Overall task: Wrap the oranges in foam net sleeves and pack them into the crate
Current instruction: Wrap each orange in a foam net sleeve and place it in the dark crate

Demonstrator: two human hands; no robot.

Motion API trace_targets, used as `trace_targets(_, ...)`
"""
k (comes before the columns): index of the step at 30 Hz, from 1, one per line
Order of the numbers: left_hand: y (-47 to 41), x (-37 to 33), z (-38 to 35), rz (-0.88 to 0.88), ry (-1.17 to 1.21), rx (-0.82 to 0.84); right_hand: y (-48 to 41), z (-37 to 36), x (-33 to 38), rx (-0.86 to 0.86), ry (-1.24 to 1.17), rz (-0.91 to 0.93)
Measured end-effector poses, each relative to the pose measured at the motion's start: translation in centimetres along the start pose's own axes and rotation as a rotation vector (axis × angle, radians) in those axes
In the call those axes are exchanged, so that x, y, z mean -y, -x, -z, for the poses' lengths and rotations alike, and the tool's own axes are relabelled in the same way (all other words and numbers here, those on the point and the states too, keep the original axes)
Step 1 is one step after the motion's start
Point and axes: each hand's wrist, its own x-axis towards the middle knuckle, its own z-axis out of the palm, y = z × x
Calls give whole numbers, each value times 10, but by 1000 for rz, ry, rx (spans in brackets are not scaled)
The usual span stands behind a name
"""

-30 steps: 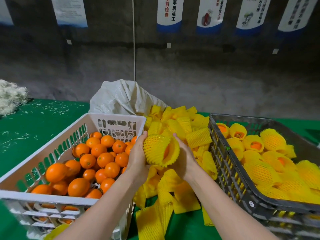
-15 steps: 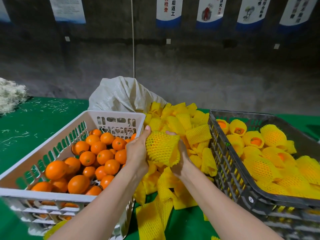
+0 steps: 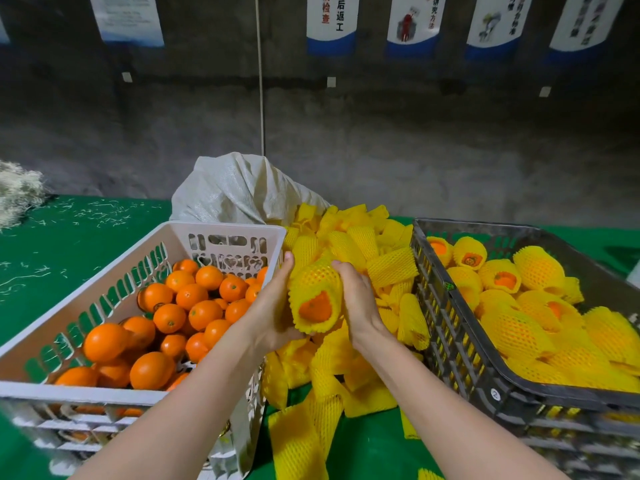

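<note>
From the head camera, the only view we have, we see both hands meeting in the middle of the scene over the green table (image 3: 69,237). The left hand (image 3: 273,306) cups the orange (image 3: 316,308) from the left with its thumb lying along the far end. The right hand (image 3: 360,299) grips it from the right with fingers curled over the top, so both are closed round the same fruit. A yellow foam sleeve (image 3: 313,277) covers the orange almost fully, and only the near face shows through the open end. We judge this wrap to be all but finished, with the carry to the right the next step. The white crate (image 3: 221,228) on the left holds many bare oranges (image 3: 173,317), heaped several deep, so a good share of the work is left. The dark crate (image 3: 467,225) on the right already holds a layer of wrapped oranges (image 3: 519,327) that covers most of its visible floor, and there looks to be room on top. Between the two crates lies a pile of empty sleeves (image 3: 363,244), spilling from a pale sack (image 3: 235,192) at the far side, and plenty remain. We take the task to be somewhere around midway, though we cannot count either crate.
</note>
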Motion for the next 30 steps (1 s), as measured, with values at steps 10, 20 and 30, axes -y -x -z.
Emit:
trace_targets(10, -7, 4, -11, -41, -15, 7, -2, 19, -10, 163, 215, 214)
trace_targets(20, -13, 8, -26, -177, 24, -163, 2, 20, -9, 299, 511, 290)
trace_targets(30, -27, 31, -69, -290, 75, -132, -5, 75, 23, -40, 212, 442)
